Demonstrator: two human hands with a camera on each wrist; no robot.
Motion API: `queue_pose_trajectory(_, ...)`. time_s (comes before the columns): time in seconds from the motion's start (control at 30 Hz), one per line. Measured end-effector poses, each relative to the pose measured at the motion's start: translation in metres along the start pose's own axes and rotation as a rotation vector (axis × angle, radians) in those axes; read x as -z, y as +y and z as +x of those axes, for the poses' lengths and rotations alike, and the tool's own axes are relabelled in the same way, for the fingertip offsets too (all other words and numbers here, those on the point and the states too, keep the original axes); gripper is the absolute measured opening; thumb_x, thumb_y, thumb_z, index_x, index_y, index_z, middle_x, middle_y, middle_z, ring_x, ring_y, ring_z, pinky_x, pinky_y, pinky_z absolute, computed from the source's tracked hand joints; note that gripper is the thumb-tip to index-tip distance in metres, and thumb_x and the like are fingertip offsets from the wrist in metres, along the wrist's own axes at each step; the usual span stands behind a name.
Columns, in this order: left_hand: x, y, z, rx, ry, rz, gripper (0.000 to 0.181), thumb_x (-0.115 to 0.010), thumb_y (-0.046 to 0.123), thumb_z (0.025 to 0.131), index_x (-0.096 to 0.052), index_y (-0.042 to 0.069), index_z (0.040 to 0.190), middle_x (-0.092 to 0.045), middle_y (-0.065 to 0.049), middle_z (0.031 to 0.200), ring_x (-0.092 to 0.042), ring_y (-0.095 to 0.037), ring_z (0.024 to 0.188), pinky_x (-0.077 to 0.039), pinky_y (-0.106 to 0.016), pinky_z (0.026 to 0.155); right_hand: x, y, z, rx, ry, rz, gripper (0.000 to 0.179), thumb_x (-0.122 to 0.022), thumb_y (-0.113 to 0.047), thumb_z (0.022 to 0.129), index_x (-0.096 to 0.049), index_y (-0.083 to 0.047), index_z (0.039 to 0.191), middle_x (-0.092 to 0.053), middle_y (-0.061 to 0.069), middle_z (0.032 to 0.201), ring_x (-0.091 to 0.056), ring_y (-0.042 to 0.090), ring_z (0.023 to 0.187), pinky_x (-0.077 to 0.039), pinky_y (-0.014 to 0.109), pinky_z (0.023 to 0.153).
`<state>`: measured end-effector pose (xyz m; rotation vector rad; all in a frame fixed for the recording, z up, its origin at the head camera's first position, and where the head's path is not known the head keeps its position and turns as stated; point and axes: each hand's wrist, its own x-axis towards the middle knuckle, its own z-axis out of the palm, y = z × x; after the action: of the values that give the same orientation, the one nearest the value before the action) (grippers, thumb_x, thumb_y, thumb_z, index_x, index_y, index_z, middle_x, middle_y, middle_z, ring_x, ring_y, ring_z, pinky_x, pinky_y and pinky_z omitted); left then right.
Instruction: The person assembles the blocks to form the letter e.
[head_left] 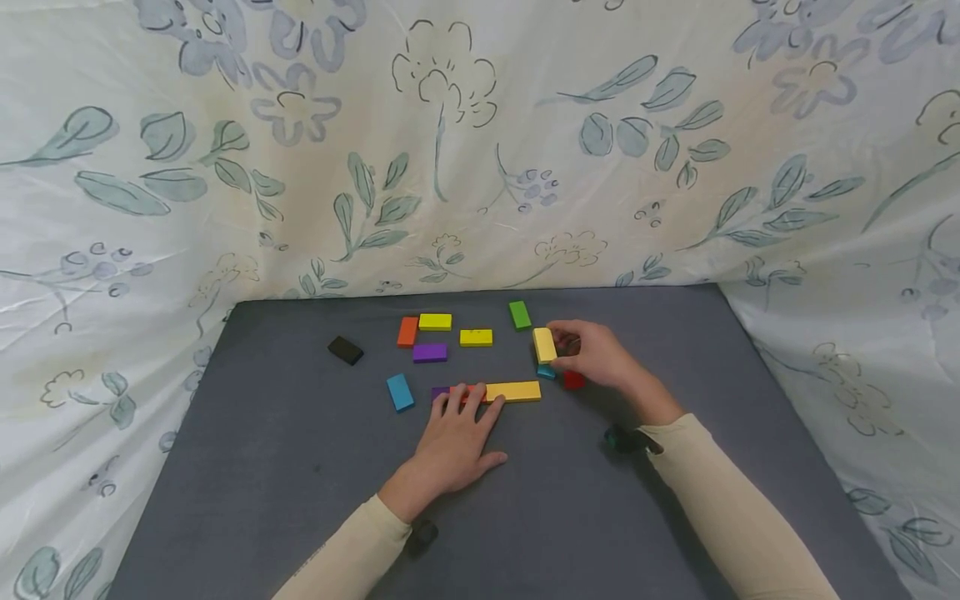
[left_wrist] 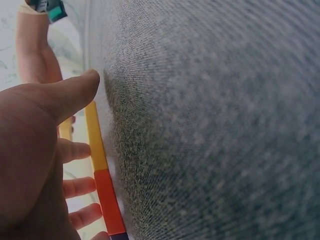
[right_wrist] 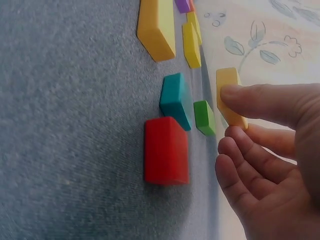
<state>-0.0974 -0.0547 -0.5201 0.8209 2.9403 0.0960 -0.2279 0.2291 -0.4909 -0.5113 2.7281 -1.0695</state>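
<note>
A row of wooden blocks lies end to end on the dark tabletop: a purple block [head_left: 438,392], an orange-red block [left_wrist: 109,202] and a yellow-orange length [head_left: 521,392]. My left hand [head_left: 459,450] rests its spread fingertips along the near side and top of this row, thumb apart. Farther right, my right hand [head_left: 600,354] pinches a light yellow-orange block [head_left: 544,345] between thumb and fingers, raised off the cloth. Beneath the held block a teal block [right_wrist: 175,100] shows partly in the head view. A red block [right_wrist: 166,150] lies beside it, under the right hand.
Behind the row lie two yellow blocks [head_left: 476,337], a purple block [head_left: 430,353], an orange-red block [head_left: 407,332] and a green block [head_left: 520,316]. A blue block [head_left: 401,392] and a black block [head_left: 345,350] are to the left. Floral cloth [head_left: 465,167] hangs behind the table.
</note>
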Motion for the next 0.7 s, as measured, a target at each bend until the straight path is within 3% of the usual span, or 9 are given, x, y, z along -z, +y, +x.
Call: queue_pose_trajectory(0.7,0.0,0.002,0.0,0.005,-0.004,0.012,0.086,-0.064,0.069,0.101,-0.042,0.022,0.169,-0.034,-0.015,0.169,-0.031,-0.041,0.151,-0.029,-0.063,0.121,-0.021,-0.008,0.004,0.019,-0.03,-0.051,0.065,-0.091,-0.013,0.09,-0.065,-0.004,0.149,-0.07,0.008,0.121,-0.065,0.029,0.113,-0.054,0.051,0.099)
